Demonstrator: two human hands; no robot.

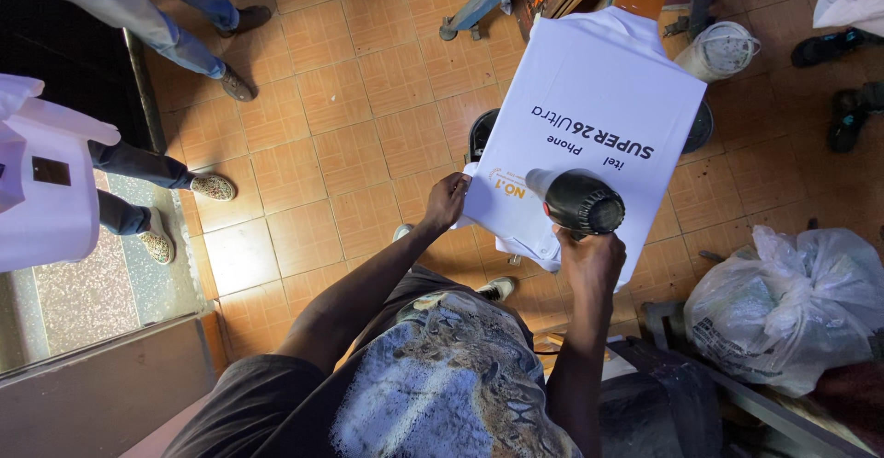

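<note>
Tiled floor [304, 127]; right hand [592, 260] gripping dryer [580, 202]

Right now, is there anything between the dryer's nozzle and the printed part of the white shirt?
Nothing visible. The right hand holds the black dryer, its nozzle aimed at the white shirt near the orange print. The left hand grips the shirt's edge, off to the side of the nozzle.

Print workshop, white shirt [589, 117] on press, tiled floor [350, 127]
</note>
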